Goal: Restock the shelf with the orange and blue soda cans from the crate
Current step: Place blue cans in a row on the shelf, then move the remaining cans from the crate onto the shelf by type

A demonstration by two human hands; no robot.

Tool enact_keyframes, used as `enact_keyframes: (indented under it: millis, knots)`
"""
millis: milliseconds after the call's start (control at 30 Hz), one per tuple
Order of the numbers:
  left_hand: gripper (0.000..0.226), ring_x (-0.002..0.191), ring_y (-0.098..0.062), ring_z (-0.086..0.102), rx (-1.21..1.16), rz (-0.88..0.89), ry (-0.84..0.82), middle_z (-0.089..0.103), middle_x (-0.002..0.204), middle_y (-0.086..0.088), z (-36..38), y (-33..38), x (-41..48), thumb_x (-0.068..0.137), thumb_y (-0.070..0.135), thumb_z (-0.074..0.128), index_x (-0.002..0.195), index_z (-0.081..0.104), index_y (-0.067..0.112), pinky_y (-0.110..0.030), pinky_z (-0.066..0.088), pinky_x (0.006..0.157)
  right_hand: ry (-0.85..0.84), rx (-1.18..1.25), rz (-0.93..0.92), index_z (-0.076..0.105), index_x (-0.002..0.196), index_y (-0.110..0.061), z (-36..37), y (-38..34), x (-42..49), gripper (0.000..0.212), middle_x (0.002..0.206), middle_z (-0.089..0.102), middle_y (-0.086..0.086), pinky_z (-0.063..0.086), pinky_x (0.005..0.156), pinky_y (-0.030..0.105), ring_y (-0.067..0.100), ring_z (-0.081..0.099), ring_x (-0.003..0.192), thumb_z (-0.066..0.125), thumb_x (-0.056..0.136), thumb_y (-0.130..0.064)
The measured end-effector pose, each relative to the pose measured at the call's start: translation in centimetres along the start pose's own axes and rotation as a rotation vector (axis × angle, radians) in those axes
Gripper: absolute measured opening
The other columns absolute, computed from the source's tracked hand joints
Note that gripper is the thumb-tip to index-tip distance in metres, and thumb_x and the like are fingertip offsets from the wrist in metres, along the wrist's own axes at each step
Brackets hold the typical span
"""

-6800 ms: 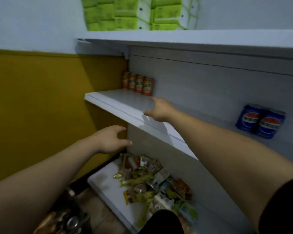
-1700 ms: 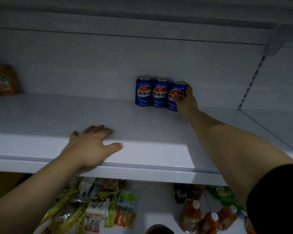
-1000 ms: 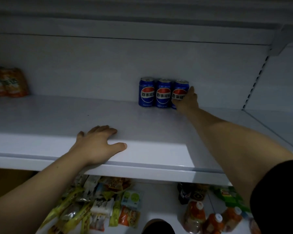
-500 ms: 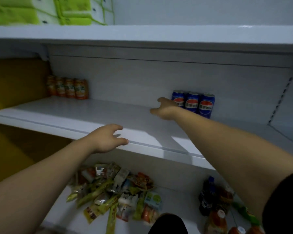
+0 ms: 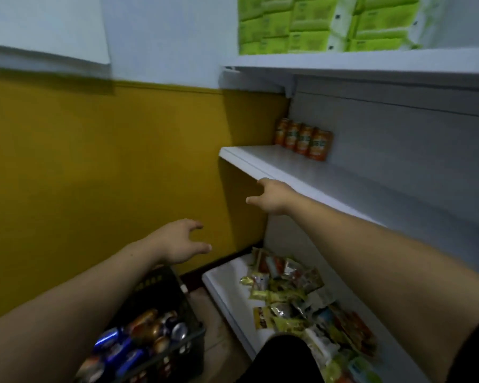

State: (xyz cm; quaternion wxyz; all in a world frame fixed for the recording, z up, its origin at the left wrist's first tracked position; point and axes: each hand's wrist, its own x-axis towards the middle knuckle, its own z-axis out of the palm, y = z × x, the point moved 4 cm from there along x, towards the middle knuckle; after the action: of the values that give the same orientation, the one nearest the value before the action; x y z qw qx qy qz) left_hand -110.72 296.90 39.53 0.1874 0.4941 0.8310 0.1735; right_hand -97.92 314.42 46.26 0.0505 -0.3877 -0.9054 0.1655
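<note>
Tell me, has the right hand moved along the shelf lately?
Yes. The right hand has come back from the back of the shelf to its front edge, and leftward, nearer the orange cans.

The shelf (image 5: 302, 168) is smooth, matt white, perhaps painted metal. The soda cans (image 5: 147, 331) in the black plastic crate (image 5: 163, 288) gleam as glossy metal, and the snack packets (image 5: 288, 295) look like shiny, crinkled foil.

Both hands empty: left hand (image 5: 181, 241) over crate (image 5: 161, 322) (cans piled inside), right hand (image 5: 271, 199) at shelf (image 5: 260, 164) front edge; four orange cans (image 5: 303, 139) at back-left.
</note>
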Motion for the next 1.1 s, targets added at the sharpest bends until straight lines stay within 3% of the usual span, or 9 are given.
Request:
enact_keyframes:
  millis: [167,300,433,500,600,700,800,967,1100]
  knots:
    - [0.072,0.136,-0.024,0.036,-0.076,-0.276,0.004,0.033,0.152,-0.005,0.7,-10.3,-3.3,0.087,0.050,0.060,0.146,0.035,0.018,-0.031,0.033,0.108,-0.220,-0.032,-0.194,0.020,0.153,-0.016,8.7,-7.7,3.3,0.074,0.158,0.025,0.010,0.042,0.102,0.040,0.032,0.038,0.136,0.053,0.095,-0.048]
    - [0.069,0.116,-0.022,0.053,-0.202,-0.485,-0.066,0.045,0.142,-0.004,3.2,-17.1,-5.5,0.088,0.048,0.060,0.145,0.034,0.019,-0.034,0.047,0.094,-0.399,-0.038,-0.286,0.018,0.154,-0.015,16.4,-11.9,5.6,0.073,0.158,0.024,0.010,0.040,0.101,0.038,0.032,0.038,0.136,0.053,0.096,-0.045]
    - [0.073,0.125,-0.023,0.048,-0.255,-0.644,-0.094,0.032,0.152,-0.003,6.9,-22.5,-6.8,0.091,0.048,0.056,0.150,0.024,0.020,-0.032,0.044,0.093,-0.585,-0.043,-0.312,0.017,0.154,-0.015,23.9,-14.6,7.5,0.075,0.158,0.024,0.009,0.041,0.102,0.039,0.032,0.038,0.136,0.054,0.096,-0.045]
    - [0.071,0.125,-0.022,0.048,-0.292,-0.671,-0.124,0.035,0.151,-0.004,8.8,-24.9,-6.7,0.091,0.048,0.056,0.149,0.027,0.019,-0.031,0.043,0.092,-0.684,-0.034,-0.300,0.016,0.155,-0.018,27.8,-15.2,8.3,0.075,0.153,0.033,0.009,0.047,0.098,0.042,0.031,0.049,0.126,0.054,0.096,-0.044]
    - [0.060,0.100,-0.020,0.058,-0.377,-0.710,-0.183,0.052,0.134,-0.008,11.9,-28.3,-6.0,0.089,0.040,0.060,0.142,0.040,0.019,-0.024,0.042,0.070,-0.750,-0.071,-0.317,0.015,0.155,-0.020,33.6,-15.4,9.5,0.073,0.156,0.029,0.007,0.052,0.088,0.038,0.026,0.057,0.114,0.052,0.097,-0.045]
    - [0.052,0.104,-0.018,0.056,-0.452,-0.749,-0.242,0.056,0.126,0.000,15.3,-31.6,-4.6,0.083,0.042,0.064,0.131,0.051,0.027,-0.027,0.044,0.083,-0.824,-0.052,-0.294,0.019,0.154,-0.017,39.3,-14.5,11.2,0.074,0.152,0.035,0.010,0.051,0.079,0.036,0.021,0.059,0.098,0.053,0.096,-0.047]
    - [0.047,0.102,-0.013,0.056,-0.525,-0.776,-0.304,0.058,0.118,0.007,19.3,-34.6,-2.5,0.079,0.045,0.065,0.123,0.057,0.032,-0.029,0.046,0.094,-0.892,0.016,-0.214,0.041,0.142,-0.016,45.0,-12.8,12.6,0.065,0.134,0.054,0.008,0.047,0.079,0.032,0.023,0.058,0.102,0.057,0.091,-0.052]
    - [0.040,0.099,-0.010,0.049,-0.563,-0.736,-0.426,0.055,0.117,0.003,25.5,-37.5,2.6,0.088,0.038,0.062,0.125,0.054,0.025,-0.020,0.037,0.087,-1.007,0.040,-0.065,0.043,0.140,-0.017,53.0,-8.7,14.0,0.050,0.124,0.057,0.012,0.047,0.087,0.036,0.027,0.058,0.105,0.059,0.095,-0.031]
    - [0.037,0.116,-0.019,0.052,-0.633,-0.696,-0.476,0.055,0.129,-0.003,30.4,-39.3,6.5,0.090,0.027,0.061,0.125,0.056,0.016,-0.023,0.037,0.091,-1.052,0.044,0.029,0.051,0.129,-0.022,58.5,-6.4,14.9,0.038,0.107,0.061,0.006,0.052,0.088,0.042,0.027,0.062,0.097,0.058,0.094,-0.035]
